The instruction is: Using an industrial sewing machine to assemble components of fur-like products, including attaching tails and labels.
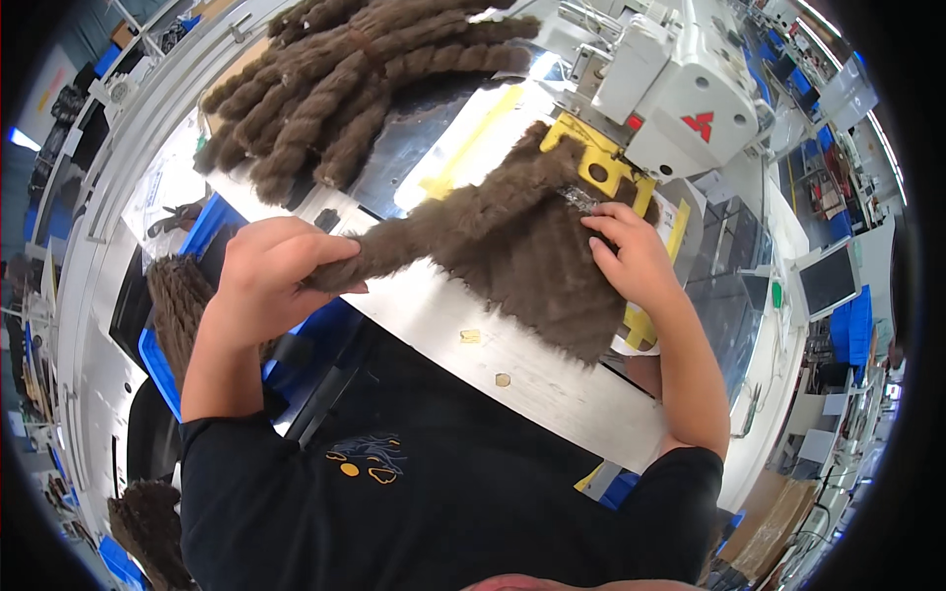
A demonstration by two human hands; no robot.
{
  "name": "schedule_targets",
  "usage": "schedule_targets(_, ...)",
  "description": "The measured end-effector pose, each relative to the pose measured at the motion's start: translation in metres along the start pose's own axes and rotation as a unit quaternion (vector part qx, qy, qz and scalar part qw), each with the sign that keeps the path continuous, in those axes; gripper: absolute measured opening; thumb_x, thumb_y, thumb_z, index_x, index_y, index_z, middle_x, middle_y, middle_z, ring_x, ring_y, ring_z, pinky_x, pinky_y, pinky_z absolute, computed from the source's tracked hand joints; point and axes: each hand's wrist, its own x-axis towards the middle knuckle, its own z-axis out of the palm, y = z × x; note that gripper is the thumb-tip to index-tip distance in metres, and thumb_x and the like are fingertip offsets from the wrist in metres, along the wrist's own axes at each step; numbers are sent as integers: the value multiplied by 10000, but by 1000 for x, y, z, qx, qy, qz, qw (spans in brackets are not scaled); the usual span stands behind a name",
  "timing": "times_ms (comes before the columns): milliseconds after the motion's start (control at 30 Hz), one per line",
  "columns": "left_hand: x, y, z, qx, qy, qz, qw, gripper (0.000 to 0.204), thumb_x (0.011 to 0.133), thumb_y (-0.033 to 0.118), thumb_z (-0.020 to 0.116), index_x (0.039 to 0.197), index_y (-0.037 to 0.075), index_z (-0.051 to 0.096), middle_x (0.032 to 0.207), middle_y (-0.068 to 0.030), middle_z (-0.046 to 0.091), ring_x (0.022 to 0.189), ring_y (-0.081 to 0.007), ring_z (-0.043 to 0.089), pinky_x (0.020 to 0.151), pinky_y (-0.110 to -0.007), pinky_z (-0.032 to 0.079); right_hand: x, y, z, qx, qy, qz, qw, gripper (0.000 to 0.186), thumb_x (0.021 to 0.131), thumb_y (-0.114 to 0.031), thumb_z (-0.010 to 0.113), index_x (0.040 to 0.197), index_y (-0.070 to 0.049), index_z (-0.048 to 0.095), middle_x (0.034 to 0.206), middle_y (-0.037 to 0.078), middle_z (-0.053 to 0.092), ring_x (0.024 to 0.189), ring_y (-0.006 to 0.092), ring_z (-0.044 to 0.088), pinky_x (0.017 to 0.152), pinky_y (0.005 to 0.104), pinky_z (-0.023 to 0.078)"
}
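Note:
My left hand [286, 271] is closed round one end of a long brown fur strip [414, 236], pulled out toward the left. The strip runs up to the yellow plate [596, 158] beneath the white sewing machine head [690, 98]. A wide brown fur piece [537, 291] lies under the strip on the pale work surface [473, 360]. My right hand [621, 256] rests on that piece beside a shiny silvery patch near the yellow plate, its fingers apart and slightly bent. The needle area is hidden.
A pile of brown fur tubes [325, 108] lies on the table at the upper left. A blue bin [217, 222] with more fur [177, 305] is beside my left arm. A dark screen [828, 281] stands at the right. Small tan scraps [502, 380] lie near the front edge.

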Motion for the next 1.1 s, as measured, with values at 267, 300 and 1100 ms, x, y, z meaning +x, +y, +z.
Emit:
schedule_targets(267, 6, 8, 6, -26, -34, 99, 994, 332, 680, 219, 927, 745, 64, 642, 595, -44, 474, 512, -250, 495, 470, -385, 351, -5, -44, -3, 122, -45, 30, 991, 253, 930, -197, 683, 1100, -22, 751, 1123, 131, 706, 959, 265, 710, 844, 357, 566)
schedule_targets(300, 10, 13, 14, -61, -30, 130, 989, 347, 703, 224, 909, 701, 75, 595, 579, -20, 410, 491, -225, 448, 456, -375, 298, -10, -56, 1, 215, -80, 40, 973, 273, 956, -247, 684, 1083, -15, 754, 1056, 119, 722, 897, 217, 706, 796, 339, 566)
schedule_targets(1100, 138, 69, 193, -428, -532, 147, 715, 508, 859, 477, 787, 1037, 29, 625, 935, -155, 685, 880, -385, 672, 749, -451, 521, -109, -69, 27, 281, -186, 183, 923, 482, 847, -465, 752, 899, 13, 714, 1015, 183, 688, 929, 294, 663, 775, 380, 522)
